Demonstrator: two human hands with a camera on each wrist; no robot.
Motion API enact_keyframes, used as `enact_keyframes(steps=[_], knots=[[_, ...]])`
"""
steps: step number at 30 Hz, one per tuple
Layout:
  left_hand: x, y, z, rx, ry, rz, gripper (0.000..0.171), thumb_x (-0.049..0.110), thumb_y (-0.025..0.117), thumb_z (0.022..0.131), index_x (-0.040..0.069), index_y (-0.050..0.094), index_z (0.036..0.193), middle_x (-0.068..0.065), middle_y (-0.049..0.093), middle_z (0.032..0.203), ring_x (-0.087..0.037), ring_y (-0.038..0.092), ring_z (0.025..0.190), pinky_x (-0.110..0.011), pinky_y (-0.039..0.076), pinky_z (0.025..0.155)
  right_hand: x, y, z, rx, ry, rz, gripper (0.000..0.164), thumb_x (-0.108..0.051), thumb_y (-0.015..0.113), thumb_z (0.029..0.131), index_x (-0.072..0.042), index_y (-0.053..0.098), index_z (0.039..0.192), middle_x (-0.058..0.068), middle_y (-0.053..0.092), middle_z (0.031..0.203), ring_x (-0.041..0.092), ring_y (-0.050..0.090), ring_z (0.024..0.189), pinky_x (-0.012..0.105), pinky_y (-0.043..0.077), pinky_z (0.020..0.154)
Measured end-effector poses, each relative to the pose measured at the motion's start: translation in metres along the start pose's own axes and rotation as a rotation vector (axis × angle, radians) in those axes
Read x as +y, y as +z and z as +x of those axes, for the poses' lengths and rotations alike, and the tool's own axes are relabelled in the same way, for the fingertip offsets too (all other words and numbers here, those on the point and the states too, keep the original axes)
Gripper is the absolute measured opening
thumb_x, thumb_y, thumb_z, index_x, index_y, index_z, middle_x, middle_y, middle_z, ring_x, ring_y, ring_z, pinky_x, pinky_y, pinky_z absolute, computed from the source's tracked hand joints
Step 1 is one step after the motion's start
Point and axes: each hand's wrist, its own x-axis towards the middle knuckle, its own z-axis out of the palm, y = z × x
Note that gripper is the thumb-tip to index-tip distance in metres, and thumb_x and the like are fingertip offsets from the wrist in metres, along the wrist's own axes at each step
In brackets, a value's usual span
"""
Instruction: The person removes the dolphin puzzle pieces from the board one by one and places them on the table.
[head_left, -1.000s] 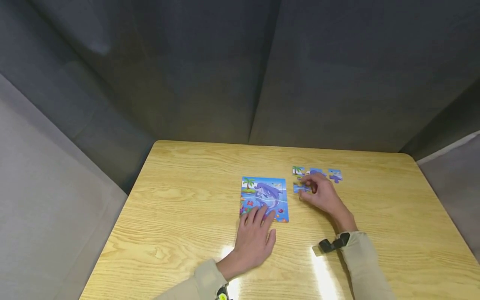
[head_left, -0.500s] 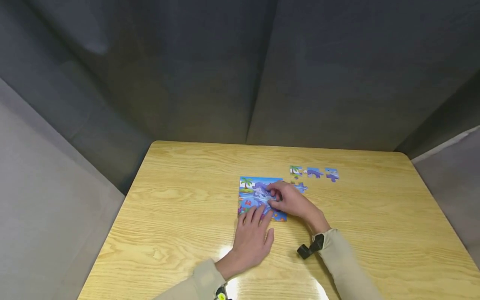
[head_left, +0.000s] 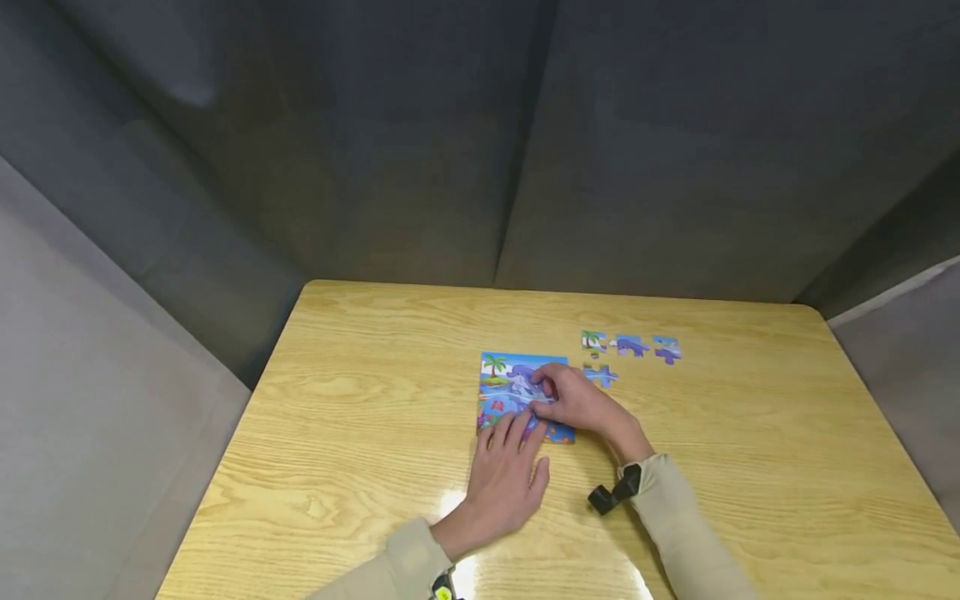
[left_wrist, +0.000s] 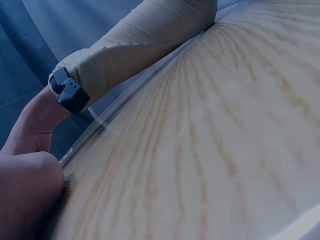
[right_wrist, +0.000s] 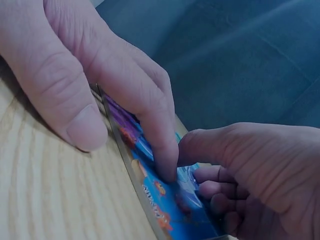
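Observation:
A square dolphin jigsaw puzzle [head_left: 495,390] lies on the table, its lower and right parts covered by my hands. My left hand [head_left: 506,483] rests with outstretched fingertips on its lower edge. Over the puzzle's right middle, my right hand [head_left: 588,404] curls its thumb and index finger round a puzzle piece [head_left: 538,395], mostly hidden beneath them. In the right wrist view, a left fingertip touches the picture [right_wrist: 190,227] beside the right thumb [right_wrist: 205,145]. Only part of my left hand [left_wrist: 30,185] shows in the left wrist view, which does not show the puzzle.
Right of the puzzle lie several loose pieces: a palm-tree piece [head_left: 593,341], a purple dolphin piece [head_left: 631,346], a bird piece [head_left: 667,349] and a blue water piece [head_left: 600,375]. The wooden table [head_left: 360,400] ends at dark curtains [head_left: 390,167] behind.
My right hand has moved left from the loose pieces onto the puzzle and stays there, its wrist shifting slightly. My left hand keeps its place on the lower edge.

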Motion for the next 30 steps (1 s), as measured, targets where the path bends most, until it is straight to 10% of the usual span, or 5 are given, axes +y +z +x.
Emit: enact_keyframes(steps=[16, 30], knots=[[0.0001, 0.0007, -0.0001, 0.047, 0.009, -0.004, 0.053, 0.043, 0.038, 0.109, 0.024, 0.046, 0.157, -0.002, 0.036, 0.165, -0.029, 0.033, 0.150, -0.049, 0.033, 0.114, 0.0009, 0.0027, -0.0026, 0.024, 0.007, 0.024, 0.042, -0.014, 0.081, 0.081, -0.004, 0.059, 0.115, 0.008, 0.059, 0.104, 0.021, 0.055, 0.091, 0.037, 0.048, 0.081], [-0.0011, 0.0027, -0.0002, 0.069, 0.017, -0.005, 0.054, 0.043, 0.038, 0.108, 0.024, 0.046, 0.158, -0.003, 0.038, 0.163, -0.029, 0.034, 0.149, -0.049, 0.033, 0.112, 0.0049, -0.0008, -0.0004, -0.007, -0.002, 0.095, 0.045, -0.013, 0.087, 0.082, -0.003, 0.065, 0.119, 0.006, 0.066, 0.095, 0.012, 0.053, 0.068, 0.027, 0.047, 0.060]])
